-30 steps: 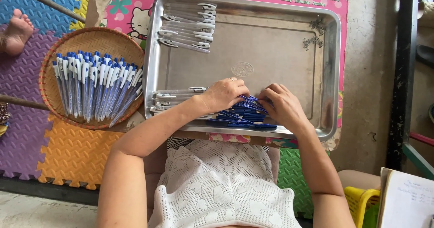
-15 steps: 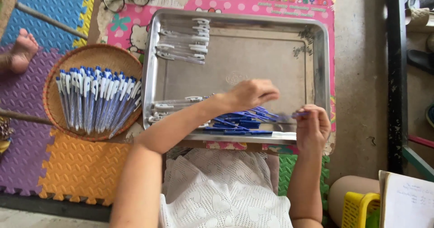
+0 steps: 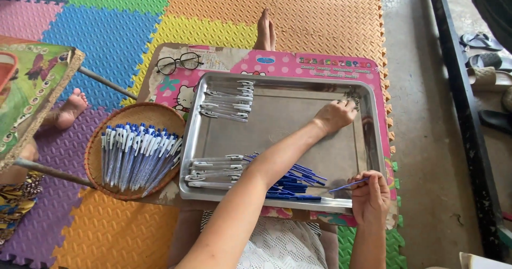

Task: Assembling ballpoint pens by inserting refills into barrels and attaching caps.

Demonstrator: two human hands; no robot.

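Right hand (image 3: 368, 194), lower right of frame, pinched a thin blue refill (image 3: 349, 184) at its end: light, slightly bendy, slick. Left hand (image 3: 335, 115) spread open on tiny springs (image 3: 352, 96), upper right of the tray (image 3: 277, 117).

Tray (image 3: 277, 114) shiny metal, scuffed. Basket (image 3: 133, 115) woven, rough. Pens (image 3: 138, 154) smooth plastic. Floor mat (image 3: 298, 7) bumpy foam, matt.

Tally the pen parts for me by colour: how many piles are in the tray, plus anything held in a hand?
White pen-shell piles: 2
Blue refill pile: 1
Loose blue refill in the right hand: 1
Total: 4
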